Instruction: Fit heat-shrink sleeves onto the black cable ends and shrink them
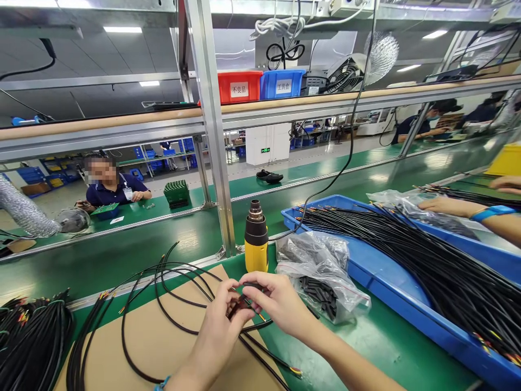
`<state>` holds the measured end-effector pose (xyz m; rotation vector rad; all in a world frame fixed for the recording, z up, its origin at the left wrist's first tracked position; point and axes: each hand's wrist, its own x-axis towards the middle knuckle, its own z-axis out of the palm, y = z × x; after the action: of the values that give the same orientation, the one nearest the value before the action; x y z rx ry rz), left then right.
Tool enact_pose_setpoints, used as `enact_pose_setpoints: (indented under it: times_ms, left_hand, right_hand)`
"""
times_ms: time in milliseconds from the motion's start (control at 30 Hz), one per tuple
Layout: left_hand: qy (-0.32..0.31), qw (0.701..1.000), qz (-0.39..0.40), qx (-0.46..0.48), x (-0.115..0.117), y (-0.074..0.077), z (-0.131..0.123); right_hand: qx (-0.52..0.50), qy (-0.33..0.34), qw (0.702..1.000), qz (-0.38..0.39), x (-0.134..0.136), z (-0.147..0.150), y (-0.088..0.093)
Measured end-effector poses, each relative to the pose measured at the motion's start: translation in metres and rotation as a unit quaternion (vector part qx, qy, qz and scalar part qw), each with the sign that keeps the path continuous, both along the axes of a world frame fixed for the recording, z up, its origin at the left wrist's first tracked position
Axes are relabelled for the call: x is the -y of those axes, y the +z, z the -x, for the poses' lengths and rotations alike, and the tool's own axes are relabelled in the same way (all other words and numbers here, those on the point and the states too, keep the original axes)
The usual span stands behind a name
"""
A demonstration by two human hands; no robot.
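Note:
My left hand [222, 320] and my right hand [280, 303] meet over a sheet of brown cardboard [187, 347], fingers closed. Between the left fingers is a black cable, its end mostly hidden by the hand. My right thumb and forefinger pinch a short black piece [253, 286] that looks like tubing, partly covered. Looped black cables [124, 331] with coloured wire ends lie on the cardboard. Just behind my hands a yellow heat gun [256, 252] stands with its nozzle up. Right of it sits a clear bag [345, 290] of short black tubes [319, 296].
A blue tray [391, 277] full of black cables fills the right side. Bundled cables [36, 336] lie at far left. A metal post [215, 146] rises behind the cardboard. A co-worker's arm [456, 207] reaches in at right; another person [112, 182] sits across the line.

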<state>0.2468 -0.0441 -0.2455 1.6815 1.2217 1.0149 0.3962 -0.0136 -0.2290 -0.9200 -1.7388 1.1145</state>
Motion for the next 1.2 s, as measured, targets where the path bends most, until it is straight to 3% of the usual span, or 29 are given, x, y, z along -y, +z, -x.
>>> enact_pose_setpoints:
  times_ms: [167, 233, 367, 500, 567, 667, 767, 867, 967, 1100, 1200]
  left_hand:
    - [-0.023, 0.994, 0.107, -0.001, 0.008, -0.021, 0.031]
    - [-0.007, 0.993, 0.111, -0.031, 0.013, -0.029, 0.04]
    - [0.076, 0.982, -0.058, -0.162, 0.019, -0.033, 0.044]
    - [0.121, 0.922, -0.255, -0.264, 0.013, -0.037, 0.041]
    - [0.131, 0.907, -0.283, -0.285, 0.009, -0.036, 0.04]
    - [0.127, 0.938, -0.188, -0.263, 0.002, -0.026, 0.037]
    - [0.107, 0.976, -0.065, -0.179, -0.005, -0.011, 0.036]
    - [0.095, 0.992, -0.014, -0.079, -0.013, -0.005, 0.039]
    - [0.09, 0.996, 0.01, -0.006, -0.02, -0.008, 0.043]
    - [0.082, 0.995, 0.032, 0.038, -0.024, -0.013, 0.045]
    - [0.08, 0.995, 0.038, 0.047, -0.025, -0.015, 0.044]
  right_hand:
    - [-0.022, 0.003, 0.998, 0.058, -0.008, 0.002, -0.02]
    - [0.001, 0.011, 0.999, 0.053, -0.01, 0.003, -0.024]
    - [0.013, 0.016, 0.997, 0.072, -0.016, 0.007, -0.023]
    - [-0.045, 0.036, 0.986, 0.154, -0.027, 0.013, -0.023]
    - [-0.07, 0.042, 0.982, 0.171, -0.03, 0.016, -0.024]
    - [-0.105, 0.048, 0.979, 0.17, -0.033, 0.02, -0.024]
    - [-0.139, 0.055, 0.975, 0.168, -0.039, 0.02, -0.019]
    - [-0.228, 0.016, 0.957, 0.179, -0.05, 0.017, -0.015]
    - [-0.302, -0.001, 0.926, 0.227, -0.061, 0.017, -0.018]
    - [-0.241, 0.085, 0.918, 0.303, -0.06, 0.025, -0.024]
    - [-0.176, 0.131, 0.936, 0.276, -0.051, 0.031, -0.024]
